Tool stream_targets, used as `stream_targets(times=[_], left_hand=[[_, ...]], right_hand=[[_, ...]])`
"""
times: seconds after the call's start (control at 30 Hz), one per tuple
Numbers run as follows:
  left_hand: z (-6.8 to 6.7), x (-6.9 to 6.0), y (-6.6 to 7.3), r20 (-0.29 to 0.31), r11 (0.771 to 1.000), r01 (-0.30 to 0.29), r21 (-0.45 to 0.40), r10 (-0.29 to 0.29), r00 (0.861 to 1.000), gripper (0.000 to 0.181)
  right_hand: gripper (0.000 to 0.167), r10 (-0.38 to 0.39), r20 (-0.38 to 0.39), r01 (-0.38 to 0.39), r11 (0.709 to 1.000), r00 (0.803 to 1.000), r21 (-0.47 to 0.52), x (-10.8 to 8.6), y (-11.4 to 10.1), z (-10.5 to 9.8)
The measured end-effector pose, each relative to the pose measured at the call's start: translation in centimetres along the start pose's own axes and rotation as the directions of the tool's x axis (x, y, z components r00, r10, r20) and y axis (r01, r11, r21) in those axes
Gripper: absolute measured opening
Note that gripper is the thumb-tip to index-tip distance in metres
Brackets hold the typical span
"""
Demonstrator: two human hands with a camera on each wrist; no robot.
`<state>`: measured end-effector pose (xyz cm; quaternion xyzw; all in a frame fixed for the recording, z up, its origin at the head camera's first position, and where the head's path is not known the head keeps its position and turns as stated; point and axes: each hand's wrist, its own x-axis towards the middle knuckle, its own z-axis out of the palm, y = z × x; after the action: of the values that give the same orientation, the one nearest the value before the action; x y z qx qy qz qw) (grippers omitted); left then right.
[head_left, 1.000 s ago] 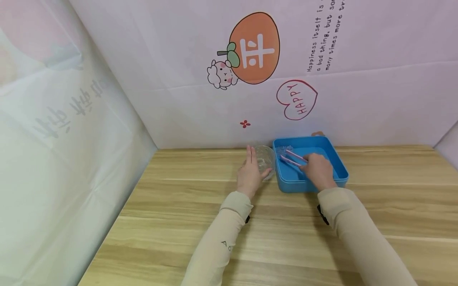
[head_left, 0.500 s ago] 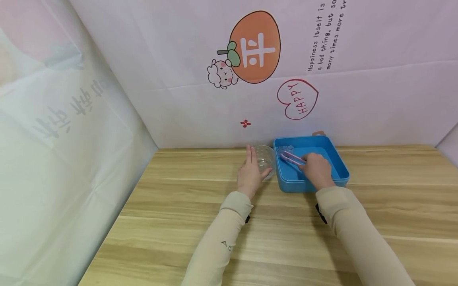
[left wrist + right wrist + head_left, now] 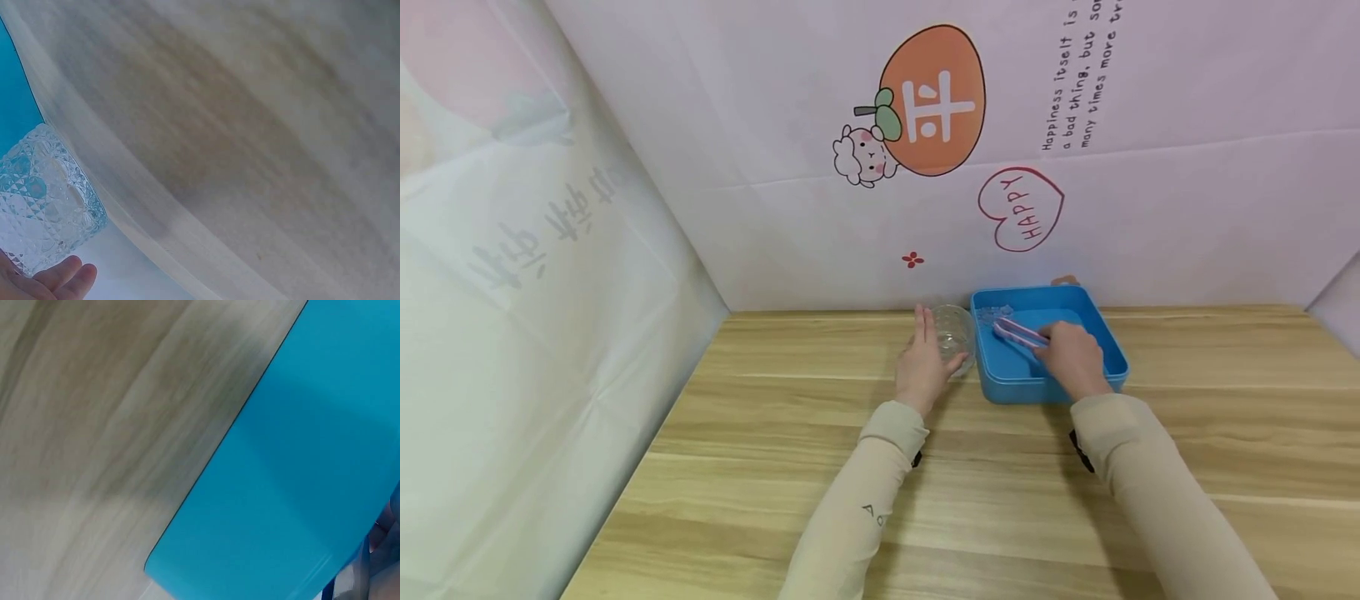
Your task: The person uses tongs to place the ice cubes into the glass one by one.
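A clear cut-glass cup (image 3: 957,327) stands on the table against the left side of a blue box (image 3: 1037,392). My left hand (image 3: 921,367) holds it, fingers along its left side and thumb across its near side. In the left wrist view the cup's (image 3: 47,200) diamond pattern shows above the fingertips (image 3: 75,284). Over the box, my right hand (image 3: 1072,354) grips pink tongs (image 3: 1021,333), their arms close together. The tongs' tips point at small clear pieces (image 3: 987,314) in the box's far left corner. Whether a piece sits between the tips I cannot tell.
The wooden table (image 3: 775,450) runs back to a printed white cloth (image 3: 805,242) hung as a wall, right behind the box and cup. Another cloth (image 3: 550,350) hangs along the left side. The box's walls stand around the tongs' tips.
The tongs' arms have come together from a wider spread. Their tips have shifted slightly right, and the right hand with them. My left hand has stayed on the cup.
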<state>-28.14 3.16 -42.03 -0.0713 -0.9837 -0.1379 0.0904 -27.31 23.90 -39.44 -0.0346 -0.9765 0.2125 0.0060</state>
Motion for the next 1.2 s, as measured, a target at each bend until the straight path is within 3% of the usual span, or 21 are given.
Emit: stream_targets(times=[0.33, 0.67, 0.9, 1.2], left_hand=[[0.0, -0.1, -0.2, -0.016, 1.000, -0.007, 0.009, 0.007, 1.000, 0.092], [0.1, -0.1, 0.0, -0.025, 1.000, -0.005, 0.023, 0.006, 1.000, 0.092], [0.1, -0.1, 0.0, -0.024, 1.000, -0.004, 0.000, 0.004, 1.000, 0.092], [0.1, 0.0, 0.1, -0.014, 1.000, -0.001, -0.009, 0.001, 1.000, 0.092]], right_hand=[[0.036, -0.080, -0.095, 0.082, 0.997, 0.992, 0.015, -1.0, 0.4, -1.2], [0.040, -0.083, -0.137, 0.095, 0.992, 0.987, 0.086, -1.8, -0.4, -2.8], [0.038, -0.187, -0.185, 0.204, 0.976, 0.965, 0.076, -2.7, -1.9, -3.9], [0.038, -0.237, -0.131, 0.254, 0.959, 0.963, 0.126, -3.5, -3.8, -3.8]])
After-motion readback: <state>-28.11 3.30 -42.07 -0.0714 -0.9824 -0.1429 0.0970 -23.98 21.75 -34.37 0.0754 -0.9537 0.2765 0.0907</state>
